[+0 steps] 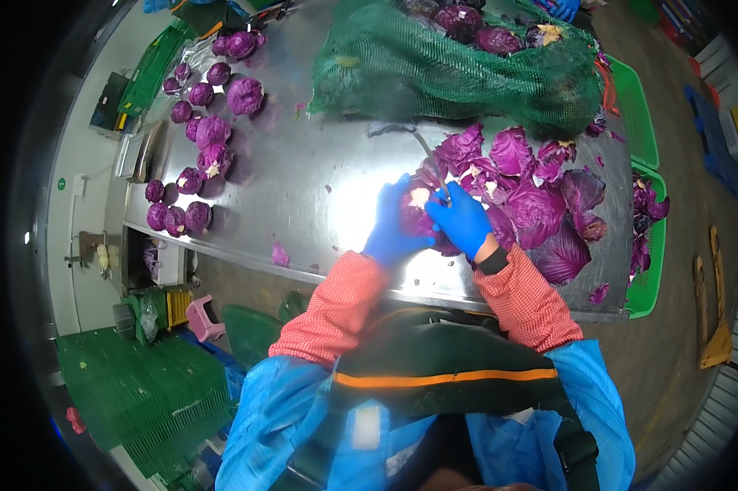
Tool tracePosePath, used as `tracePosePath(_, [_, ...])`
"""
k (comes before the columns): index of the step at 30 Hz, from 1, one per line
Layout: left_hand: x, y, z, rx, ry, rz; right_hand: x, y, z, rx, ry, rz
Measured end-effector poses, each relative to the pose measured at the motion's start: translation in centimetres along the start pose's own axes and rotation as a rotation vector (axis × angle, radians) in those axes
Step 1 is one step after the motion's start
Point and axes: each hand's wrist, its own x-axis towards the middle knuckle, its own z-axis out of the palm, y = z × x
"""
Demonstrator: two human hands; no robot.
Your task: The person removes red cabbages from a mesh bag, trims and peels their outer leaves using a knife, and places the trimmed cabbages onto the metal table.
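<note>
My left hand (394,224), in a blue glove, cups the left side of a red cabbage head (413,216) on the steel table. The pale cut stem of that cabbage faces up. In my right hand (463,220), also gloved in blue, is a knife (429,153) whose narrow blade points away from me, over the cabbage's right side. My right fingers close around its handle, which is mostly hidden. Loose purple cabbage leaves (531,205) lie piled right beside my right hand. Glare and blur soften the left hand's outline.
A green mesh sack (399,80) of red cabbages lies across the table's far side. Several cabbage heads (212,132) stand at the left of the steel table (277,178). Green crates (648,276) hold leaves past the right edge. Another person's blue-gloved hand (565,8) shows at the top.
</note>
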Motion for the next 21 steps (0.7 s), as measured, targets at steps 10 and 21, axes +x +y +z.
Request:
tracePosePath(10, [-0.8, 0.6, -3.3, 0.258, -0.092, 0.169, 5.8, 5.1, 0.4, -0.207, -0.078, -0.393])
tracePosePath(21, [-0.7, 3.7, 0.0, 0.641, -0.041, 0.329, 1.4, -2.4, -1.0, 0.127, -0.210, 0.044])
